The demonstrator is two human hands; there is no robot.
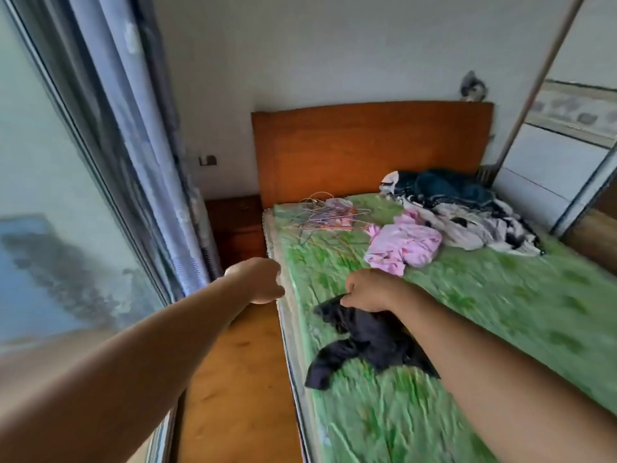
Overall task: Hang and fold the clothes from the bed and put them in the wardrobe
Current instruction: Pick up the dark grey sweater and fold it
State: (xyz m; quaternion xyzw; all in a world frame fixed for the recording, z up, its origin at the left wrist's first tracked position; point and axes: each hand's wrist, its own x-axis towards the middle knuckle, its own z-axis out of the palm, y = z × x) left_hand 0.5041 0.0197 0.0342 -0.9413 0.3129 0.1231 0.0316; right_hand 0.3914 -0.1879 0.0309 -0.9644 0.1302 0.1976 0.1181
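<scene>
A black garment lies crumpled on the green bedspread near the bed's left edge. My right hand pinches its upper corner, fingers curled. My left hand hovers over the bed's left edge with fingers curled and nothing visible in it. A pink garment lies in the middle of the bed. A pile of dark blue, white and black clothes sits at the head of the bed on the right. A tangle of wire hangers lies at the head on the left.
An orange wooden headboard backs the bed. The wardrobe's sliding doors stand at the right. A window and curtain run along the left, with a narrow strip of wooden floor and a nightstand between them and the bed.
</scene>
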